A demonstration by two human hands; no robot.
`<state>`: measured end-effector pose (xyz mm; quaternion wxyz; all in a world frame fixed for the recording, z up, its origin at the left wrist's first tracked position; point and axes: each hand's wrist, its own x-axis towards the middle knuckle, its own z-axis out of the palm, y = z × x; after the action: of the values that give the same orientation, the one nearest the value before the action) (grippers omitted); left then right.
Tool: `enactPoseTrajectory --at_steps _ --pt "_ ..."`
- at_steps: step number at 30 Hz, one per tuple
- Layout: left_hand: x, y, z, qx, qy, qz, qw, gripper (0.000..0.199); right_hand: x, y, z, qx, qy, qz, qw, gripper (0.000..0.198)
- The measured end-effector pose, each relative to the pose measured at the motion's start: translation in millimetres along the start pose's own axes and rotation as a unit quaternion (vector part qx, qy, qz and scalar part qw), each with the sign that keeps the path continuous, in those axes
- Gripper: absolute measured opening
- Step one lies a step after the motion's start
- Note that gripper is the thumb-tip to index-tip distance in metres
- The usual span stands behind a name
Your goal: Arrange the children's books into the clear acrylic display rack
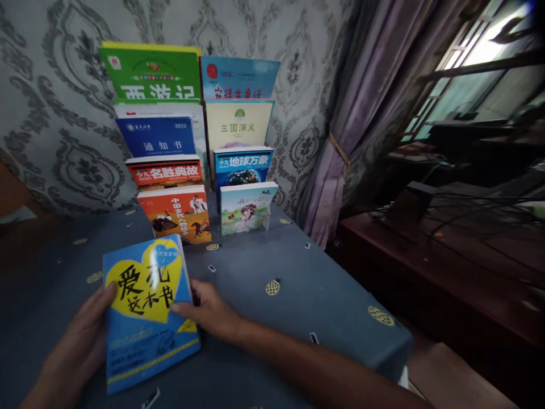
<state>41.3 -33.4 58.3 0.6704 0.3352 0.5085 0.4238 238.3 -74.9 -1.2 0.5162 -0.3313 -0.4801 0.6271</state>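
A blue book with a yellow heart on its cover is held face up above the table by both hands. My left hand grips its left edge, thumb on the cover. On the right edge, my right hand has its thumb on the front and its fingers behind. Just beyond stands an orange book at the front of the left row. To its right, a pale green book with a drawn girl fronts the other row.
Behind the front books stand a red book, a dark blue booklet, a green book, a blue earth book, a cream book and a light blue book. A tablecloth covers the table. Purple curtain hangs right, near a cable-strewn cabinet.
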Motion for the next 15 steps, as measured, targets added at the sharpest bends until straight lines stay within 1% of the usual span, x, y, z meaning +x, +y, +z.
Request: enactPoseTrajectory --at_steps 1,2,4,6,8,10,12,15 --pt "-0.2 1.8 6.6 -0.016 0.015 0.007 1.000 0.064 1.1 -2.1 -1.5 0.016 -0.009 -0.002 1.000 0.069" --pt "-0.7 3.5 13.5 -0.028 0.032 0.029 0.999 0.057 1.6 -5.3 -3.0 0.022 -0.008 -0.012 1.000 0.064" --pt "-1.4 7.0 25.7 -0.042 0.040 0.085 0.995 0.048 1.7 -14.6 -6.0 0.005 0.016 -0.048 0.999 0.056" --pt "-0.8 10.0 33.1 -0.040 0.019 0.144 0.989 0.049 1.0 -25.1 -8.5 -0.035 0.044 -0.083 0.995 0.049" --pt "1.5 10.8 34.5 -0.016 -0.014 0.186 0.982 0.052 0.3 -34.0 -9.7 -0.067 0.061 -0.112 0.990 0.044" --pt "5.0 7.9 31.5 0.022 -0.047 0.200 0.978 0.052 -0.2 -39.3 -9.4 -0.082 0.067 -0.132 0.986 0.041" --pt "8.8 1.8 26.8 0.058 -0.076 0.199 0.975 0.048 -0.6 -40.6 -8.0 -0.089 0.068 -0.143 0.983 0.039" --pt "12.0 -8.9 21.3 0.091 -0.085 0.201 0.972 0.045 -1.2 -37.3 -5.9 -0.090 0.064 -0.142 0.984 0.035"
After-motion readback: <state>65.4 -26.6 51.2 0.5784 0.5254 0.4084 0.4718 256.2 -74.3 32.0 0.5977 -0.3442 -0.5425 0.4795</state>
